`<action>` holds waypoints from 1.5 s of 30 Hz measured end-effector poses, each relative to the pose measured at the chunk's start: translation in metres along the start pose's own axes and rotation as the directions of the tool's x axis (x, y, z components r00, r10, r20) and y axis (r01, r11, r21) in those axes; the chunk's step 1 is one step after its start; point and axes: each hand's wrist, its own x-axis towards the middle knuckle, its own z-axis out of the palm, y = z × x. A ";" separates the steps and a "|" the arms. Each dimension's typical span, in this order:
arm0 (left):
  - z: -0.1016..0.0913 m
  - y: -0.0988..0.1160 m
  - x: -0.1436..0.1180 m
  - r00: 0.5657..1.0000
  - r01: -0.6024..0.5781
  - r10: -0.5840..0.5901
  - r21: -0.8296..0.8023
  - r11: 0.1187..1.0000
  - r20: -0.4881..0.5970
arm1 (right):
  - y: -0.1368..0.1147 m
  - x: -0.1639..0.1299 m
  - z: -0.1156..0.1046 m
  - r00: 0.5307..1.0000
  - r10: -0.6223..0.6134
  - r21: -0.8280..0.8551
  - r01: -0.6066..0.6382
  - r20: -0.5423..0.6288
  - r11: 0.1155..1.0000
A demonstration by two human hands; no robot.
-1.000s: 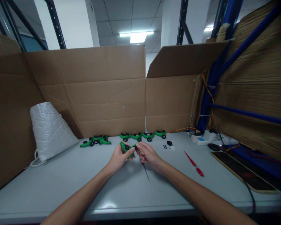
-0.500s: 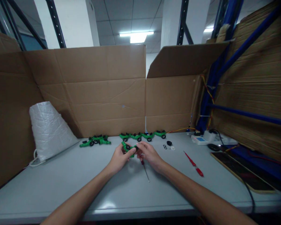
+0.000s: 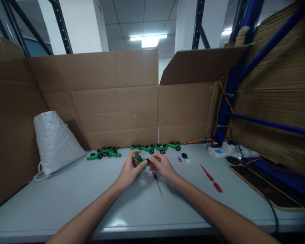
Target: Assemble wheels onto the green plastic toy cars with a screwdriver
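Observation:
My left hand (image 3: 129,170) is closed around a small green toy car (image 3: 139,158) with black parts, thumb in front and fingers behind. At the car's right end, my right hand (image 3: 163,167) pinches a black part (image 3: 148,161) of it between thumb and fingers. Below the right hand a screwdriver (image 3: 158,186) points down and to the right. Its grip is partly hidden, and I cannot tell whether it rests on the table or touches the fingers. Behind the hands stands a row of several similar green toy cars (image 3: 160,148).
More green toy cars (image 3: 105,152) sit at the back left, near a white wrapped bundle (image 3: 56,145). Black rings (image 3: 179,159), a black disc (image 3: 184,155) and a white disc (image 3: 188,161) lie right of the hands. Farther right are a red screwdriver (image 3: 210,178), a phone (image 3: 264,186) and a power strip (image 3: 234,151).
My left fingers have shifted up and over the toy car, covering more of its top and the row behind. The right hand keeps its pinch almost in place.

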 end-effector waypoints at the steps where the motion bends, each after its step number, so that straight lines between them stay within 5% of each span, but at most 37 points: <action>1: -0.001 -0.001 0.000 1.000 -0.015 0.015 0.039 0.999 0.005 | 0.001 0.000 -0.001 1.000 -0.009 -0.015 0.009 -0.001 1.000; 11: -0.004 -0.009 0.003 1.000 0.001 -0.004 0.153 0.988 0.023 | 0.016 0.006 -0.012 0.982 -0.185 -0.260 0.186 0.027 0.948; 45: -0.010 -0.006 -0.003 0.980 0.088 -0.154 0.427 0.900 0.122 | 0.019 -0.002 -0.017 0.963 -0.157 -0.707 0.269 0.221 0.654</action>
